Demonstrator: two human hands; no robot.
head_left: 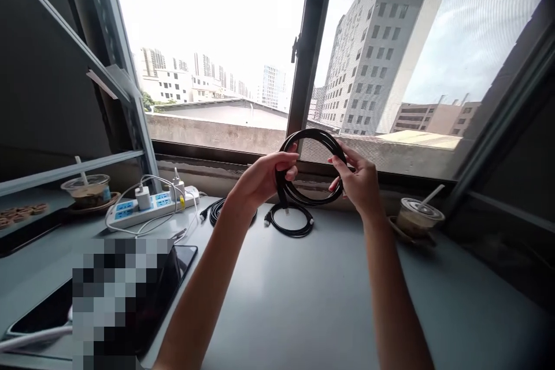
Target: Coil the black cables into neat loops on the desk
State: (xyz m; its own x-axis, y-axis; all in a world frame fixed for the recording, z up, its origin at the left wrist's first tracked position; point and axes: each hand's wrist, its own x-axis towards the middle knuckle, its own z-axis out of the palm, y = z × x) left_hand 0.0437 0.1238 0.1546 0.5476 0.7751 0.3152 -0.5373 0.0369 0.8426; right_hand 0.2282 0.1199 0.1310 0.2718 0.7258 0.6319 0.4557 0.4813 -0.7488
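Note:
A coiled black cable (pixel 314 201) is held up as a round loop above the far part of the table. My left hand (pixel 264 176) grips the loop's left side, fingers wrapped round it. On the right side, my right hand (pixel 358 176) pinches the coil between thumb and fingers. Below the raised loop, a smaller black cable coil (pixel 299 234) with light connector ends lies on the table. Another black cable coil (pixel 214 212) rests to its left, partly hidden behind my left forearm.
A white power strip (pixel 162 201) with chargers and white cables sits at the back left. Lidded cups stand at left (pixel 89 191) and right (pixel 418 217). A dark tablet (pixel 186 254) lies front left, partly pixelated. Behind the table (pixel 303 300) is a window.

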